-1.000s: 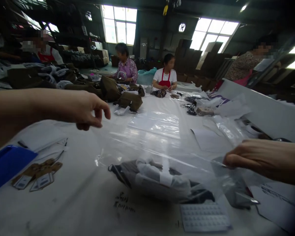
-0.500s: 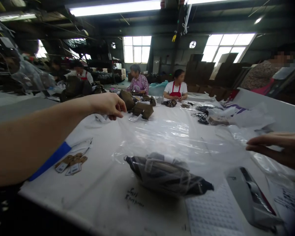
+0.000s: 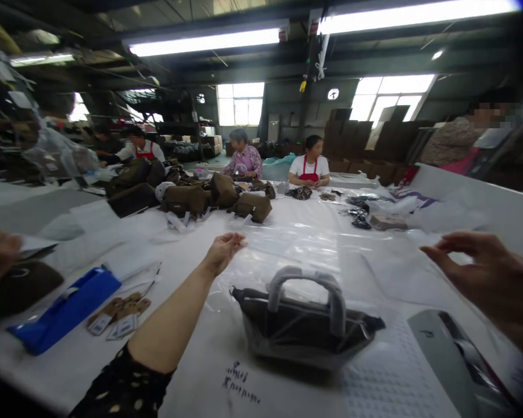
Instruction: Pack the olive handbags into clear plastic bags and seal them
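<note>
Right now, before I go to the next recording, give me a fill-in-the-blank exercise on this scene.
1. The dark handbag is wrapped in clear ____.
2. Left of the paper tags lies a flat ____ pouch.
3. The left hand holds ____.
4. The handbag's handles point ____.

Missing words: plastic; blue; nothing; up
</note>
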{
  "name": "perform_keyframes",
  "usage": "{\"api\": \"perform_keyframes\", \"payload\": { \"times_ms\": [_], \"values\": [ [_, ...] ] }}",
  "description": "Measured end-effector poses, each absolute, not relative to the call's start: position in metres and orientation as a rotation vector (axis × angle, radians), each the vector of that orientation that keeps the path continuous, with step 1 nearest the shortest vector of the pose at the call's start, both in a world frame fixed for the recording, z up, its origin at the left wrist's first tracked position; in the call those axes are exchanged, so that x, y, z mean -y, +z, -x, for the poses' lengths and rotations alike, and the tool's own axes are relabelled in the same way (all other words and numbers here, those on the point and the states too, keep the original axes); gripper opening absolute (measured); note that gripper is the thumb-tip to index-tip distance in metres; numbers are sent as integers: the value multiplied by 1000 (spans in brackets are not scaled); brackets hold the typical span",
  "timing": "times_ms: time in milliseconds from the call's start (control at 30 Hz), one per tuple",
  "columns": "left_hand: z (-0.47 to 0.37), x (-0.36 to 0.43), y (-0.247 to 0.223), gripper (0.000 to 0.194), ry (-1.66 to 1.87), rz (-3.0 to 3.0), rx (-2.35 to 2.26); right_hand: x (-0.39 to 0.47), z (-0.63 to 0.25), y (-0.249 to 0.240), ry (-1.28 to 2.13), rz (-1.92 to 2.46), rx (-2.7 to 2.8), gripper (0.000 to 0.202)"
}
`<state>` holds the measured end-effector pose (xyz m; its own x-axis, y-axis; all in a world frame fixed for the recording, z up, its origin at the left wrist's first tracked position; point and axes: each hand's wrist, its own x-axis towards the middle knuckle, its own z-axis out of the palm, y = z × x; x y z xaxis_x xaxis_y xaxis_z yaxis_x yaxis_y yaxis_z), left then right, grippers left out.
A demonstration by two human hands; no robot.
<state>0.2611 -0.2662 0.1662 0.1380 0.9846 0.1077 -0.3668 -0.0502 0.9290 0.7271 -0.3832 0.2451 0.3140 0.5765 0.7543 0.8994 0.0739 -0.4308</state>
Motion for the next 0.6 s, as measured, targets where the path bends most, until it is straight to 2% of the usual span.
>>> {"api": "perform_keyframes", "payload": {
  "times_ms": [33, 100, 167, 233, 367, 500, 600],
  "values": [
    [-268, 261, 167, 41, 1340, -1023, -768, 382, -719, 242, -303, 1532, 1266, 66],
    [-275, 250, 169, 37, 1360, -964, -743, 375, -703, 225, 169, 1349, 1046, 84],
    [-278, 243, 171, 34, 1346, -928, -727, 365, -691, 200, 813, 1230, 904, 75],
    [-276, 237, 171, 31, 1335, -910, -718, 352, -682, 176, 1069, 1154, 842, 61],
    [-264, 232, 169, 25, 1327, -883, -760, 325, -673, 156, 1017, 1026, 792, 27],
    [-257, 239, 170, 21, 1425, -819, -787, 318, -673, 167, 1006, 956, 745, 26],
    [-257, 249, 173, 19, 1471, -770, -800, 325, -674, 179, 1046, 959, 771, 35]
  ]
}}
